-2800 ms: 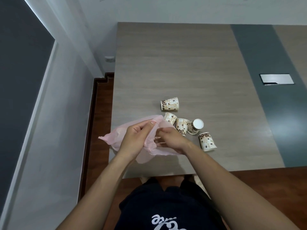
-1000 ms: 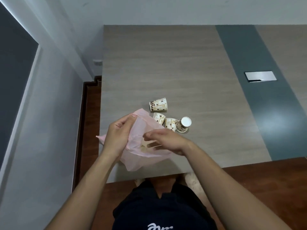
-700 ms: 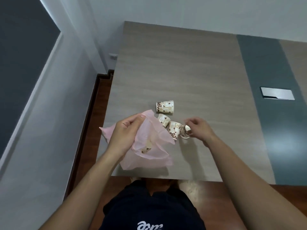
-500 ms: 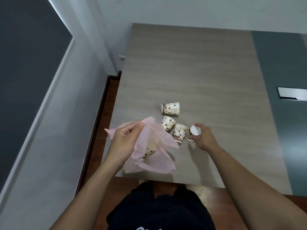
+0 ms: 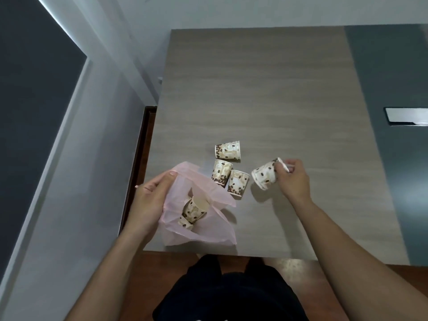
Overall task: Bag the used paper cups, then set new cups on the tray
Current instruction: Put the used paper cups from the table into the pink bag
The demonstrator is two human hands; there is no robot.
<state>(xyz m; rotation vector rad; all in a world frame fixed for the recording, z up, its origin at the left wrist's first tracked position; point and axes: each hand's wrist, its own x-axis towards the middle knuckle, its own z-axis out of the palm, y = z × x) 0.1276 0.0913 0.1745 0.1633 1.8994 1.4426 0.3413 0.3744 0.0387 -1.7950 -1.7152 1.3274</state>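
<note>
Wood-grain table (image 5: 266, 89) beside a white wall, dark floor below. At near left, grips the rim of the pink bag (image 5: 208, 235) with the left hand (image 5: 148, 200) and holds its mouth open; one used cup (image 5: 194, 208) lies inside already. Just right of the bag, three cups (image 5: 221, 173) on their sides. Further right, pinches a fourth cup (image 5: 264, 177) at its base end with the right hand (image 5: 293, 179), lifted off the table; hands well apart. Could miss the opening if the thin film sags shut, or spill dregs while tilted. Only coffee-bean print on the cups, no readable writing. No tray visible.
</note>
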